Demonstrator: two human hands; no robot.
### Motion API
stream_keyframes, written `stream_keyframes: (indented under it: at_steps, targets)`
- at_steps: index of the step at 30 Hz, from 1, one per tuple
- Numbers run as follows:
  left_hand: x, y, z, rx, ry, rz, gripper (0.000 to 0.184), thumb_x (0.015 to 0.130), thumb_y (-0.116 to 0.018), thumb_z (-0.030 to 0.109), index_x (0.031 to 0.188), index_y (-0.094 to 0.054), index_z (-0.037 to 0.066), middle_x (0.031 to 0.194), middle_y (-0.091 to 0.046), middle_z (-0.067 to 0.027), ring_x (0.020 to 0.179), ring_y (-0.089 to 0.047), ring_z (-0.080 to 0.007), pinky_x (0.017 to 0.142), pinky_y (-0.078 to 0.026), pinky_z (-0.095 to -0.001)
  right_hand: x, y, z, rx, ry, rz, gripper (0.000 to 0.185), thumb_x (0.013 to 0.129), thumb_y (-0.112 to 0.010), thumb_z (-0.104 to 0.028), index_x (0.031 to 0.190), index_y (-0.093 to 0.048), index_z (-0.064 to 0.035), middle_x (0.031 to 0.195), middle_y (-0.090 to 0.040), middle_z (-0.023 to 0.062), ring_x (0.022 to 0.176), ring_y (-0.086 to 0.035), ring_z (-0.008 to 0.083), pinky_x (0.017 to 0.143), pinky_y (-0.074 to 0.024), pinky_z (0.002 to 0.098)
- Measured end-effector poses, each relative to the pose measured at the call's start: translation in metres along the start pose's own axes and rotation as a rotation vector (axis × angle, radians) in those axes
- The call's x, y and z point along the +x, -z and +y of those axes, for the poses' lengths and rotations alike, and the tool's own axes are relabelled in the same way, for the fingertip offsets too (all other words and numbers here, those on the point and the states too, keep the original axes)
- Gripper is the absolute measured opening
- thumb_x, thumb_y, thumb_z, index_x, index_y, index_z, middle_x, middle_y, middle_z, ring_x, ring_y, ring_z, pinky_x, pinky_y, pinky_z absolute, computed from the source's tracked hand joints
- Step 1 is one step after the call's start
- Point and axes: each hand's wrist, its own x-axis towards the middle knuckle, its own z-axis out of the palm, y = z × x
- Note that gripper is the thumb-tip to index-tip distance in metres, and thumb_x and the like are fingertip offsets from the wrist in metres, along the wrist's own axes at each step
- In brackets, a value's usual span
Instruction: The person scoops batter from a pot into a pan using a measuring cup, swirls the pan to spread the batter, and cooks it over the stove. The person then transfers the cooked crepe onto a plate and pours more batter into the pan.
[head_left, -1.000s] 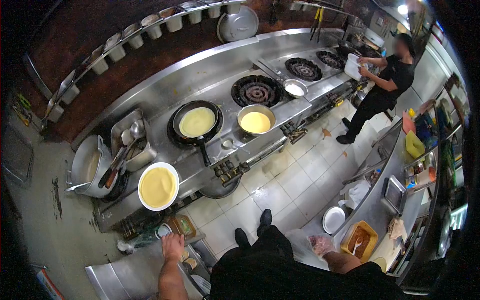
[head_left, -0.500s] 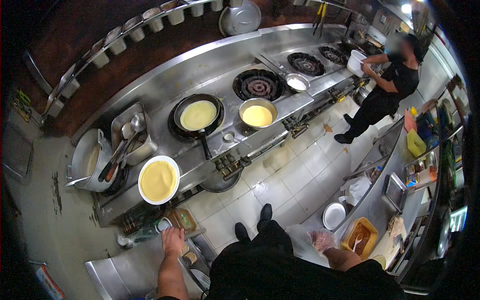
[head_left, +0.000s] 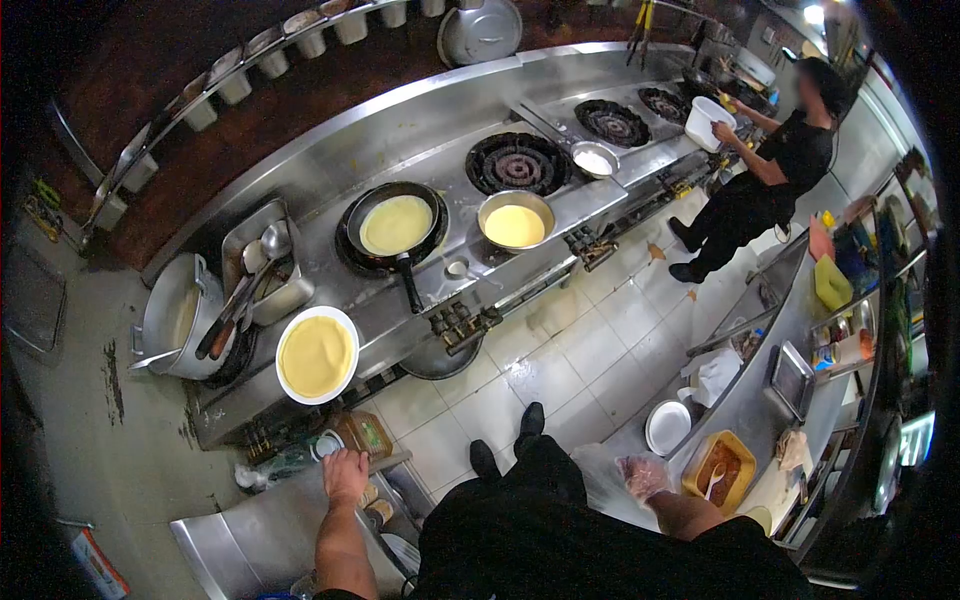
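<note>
My left hand [head_left: 346, 476] rests on the edge of the steel counter [head_left: 250, 540], fingers apart and holding nothing. Clear plastic covers my right hand [head_left: 645, 478], whose fingers look closed on a clear plastic bag [head_left: 605, 478] at the right-hand counter. Beside it are a white bowl [head_left: 668, 428] and a yellow tray of brown sauce [head_left: 745, 462] with a white spoon. On the stove, a frying pan [head_left: 410, 270] holds a thin pale-yellow round. A steel pan of yellow liquid [head_left: 515, 226] stands to its right. At the stove's front left is a white dish of stacked yellow rounds [head_left: 318, 355].
A large pot [head_left: 180, 320] and a steel bin with ladles [head_left: 272, 290] occupy the stove's left end. At the right, a co-worker [head_left: 790, 150] holds a white tub [head_left: 708, 124]. Tiled floor [head_left: 560, 340] runs between stove and counter.
The co-worker has shifted stance; one of their hands has moved from the white tub toward the back of the stove, and the tub has tilted. My hands stay nearly in place.
</note>
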Motion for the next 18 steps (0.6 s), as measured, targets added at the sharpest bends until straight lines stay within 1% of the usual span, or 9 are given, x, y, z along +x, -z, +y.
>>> stream_keyframes:
  at_steps: [1, 4, 5, 7, 9, 11, 14, 15, 18]
  targets:
    - [0.000, 0.000, 0.000, -0.002, -0.001, 0.000, 0.033, 0.093, -0.056, 0.035, 0.080, -0.069, 0.007, 0.089, -0.066, -0.0117, 0.094, -0.060, -0.0303, 0.088, -0.040, -0.0451, 0.001, 0.000, 0.000, -0.016, -0.025, -0.061, 0.032, 0.092, -0.052, -0.036, 0.113, -0.068, -0.0169, 0.101, -0.071, 0.0134, 0.092, -0.069, 0.0335, 0.079, -0.0541, 0.0468]
    - [0.000, -0.004, -0.003, -0.010, 0.002, 0.006, 0.032, 0.092, -0.057, 0.034, 0.079, -0.068, 0.007, 0.089, -0.066, -0.0120, 0.093, -0.060, -0.0304, 0.088, -0.040, -0.0451, 0.002, -0.008, 0.005, -0.034, -0.001, -0.049, 0.032, 0.092, -0.052, -0.034, 0.114, -0.068, -0.0178, 0.102, -0.071, 0.0131, 0.092, -0.069, 0.0327, 0.080, -0.0539, 0.0472]
    - [-0.001, -0.005, -0.004, -0.015, 0.004, 0.013, 0.032, 0.092, -0.057, 0.034, 0.079, -0.068, 0.007, 0.089, -0.066, -0.0121, 0.092, -0.060, -0.0305, 0.087, -0.040, -0.0452, 0.000, -0.009, 0.005, 0.011, 0.000, -0.015, 0.034, 0.095, -0.047, -0.038, 0.110, -0.068, -0.0154, 0.101, -0.071, 0.0148, 0.092, -0.068, 0.0350, 0.080, -0.0530, 0.0492]
    - [-0.003, -0.016, -0.009, -0.042, 0.010, 0.040, 0.032, 0.093, -0.057, 0.034, 0.077, -0.068, 0.007, 0.088, -0.066, -0.0123, 0.092, -0.060, -0.0305, 0.087, -0.040, -0.0453, -0.010, 0.002, 0.001, 0.099, -0.020, 0.058, 0.047, 0.101, -0.039, -0.047, 0.101, -0.069, -0.0107, 0.099, -0.069, 0.0182, 0.094, -0.066, 0.0395, 0.079, -0.0511, 0.0533]
    - [-0.004, -0.041, -0.019, -0.086, 0.015, 0.075, 0.033, 0.093, -0.057, 0.033, 0.076, -0.067, 0.007, 0.087, -0.065, -0.0123, 0.091, -0.060, -0.0306, 0.087, -0.040, -0.0455, -0.001, -0.019, 0.011, 0.142, -0.008, 0.014, 0.046, 0.101, -0.039, -0.046, 0.104, -0.068, -0.0113, 0.102, -0.069, 0.0178, 0.098, -0.066, 0.0394, 0.081, -0.0508, 0.0539]
    - [-0.003, -0.031, -0.012, -0.049, 0.003, 0.055, 0.034, 0.093, -0.057, 0.034, 0.074, -0.067, 0.007, 0.087, -0.065, -0.0123, 0.091, -0.060, -0.0306, 0.088, -0.040, -0.0457, -0.006, -0.002, 0.005, 0.123, 0.031, -0.018, 0.044, 0.101, -0.039, -0.045, 0.108, -0.067, -0.0118, 0.103, -0.069, 0.0173, 0.098, -0.066, 0.0390, 0.083, -0.0501, 0.0540]
    - [0.000, -0.018, -0.008, -0.037, 0.023, 0.000, 0.034, 0.093, -0.057, 0.034, 0.073, -0.066, 0.008, 0.085, -0.064, -0.0120, 0.092, -0.060, -0.0304, 0.089, -0.040, -0.0454, -0.001, -0.017, 0.012, 0.161, 0.044, 0.060, 0.044, 0.101, -0.040, -0.044, 0.106, -0.068, -0.0111, 0.104, -0.069, 0.0175, 0.096, -0.066, 0.0391, 0.083, -0.0504, 0.0531]
    - [0.000, -0.019, -0.008, -0.039, 0.036, -0.025, 0.034, 0.093, -0.058, 0.034, 0.073, -0.066, 0.008, 0.084, -0.064, -0.0118, 0.092, -0.060, -0.0303, 0.090, -0.039, -0.0452, -0.001, -0.017, 0.011, 0.183, 0.012, 0.058, 0.043, 0.100, -0.040, -0.044, 0.103, -0.068, -0.0109, 0.102, -0.069, 0.0177, 0.094, -0.066, 0.0388, 0.082, -0.0509, 0.0526]
    - [-0.001, -0.020, -0.009, -0.025, 0.031, 0.006, 0.034, 0.093, -0.058, 0.034, 0.073, -0.066, 0.008, 0.084, -0.064, -0.0118, 0.092, -0.060, -0.0300, 0.091, -0.039, -0.0446, -0.003, -0.008, 0.008, 0.133, 0.010, 0.020, 0.043, 0.099, -0.042, -0.044, 0.101, -0.068, -0.0103, 0.099, -0.070, 0.0179, 0.093, -0.066, 0.0382, 0.080, -0.0515, 0.0526]
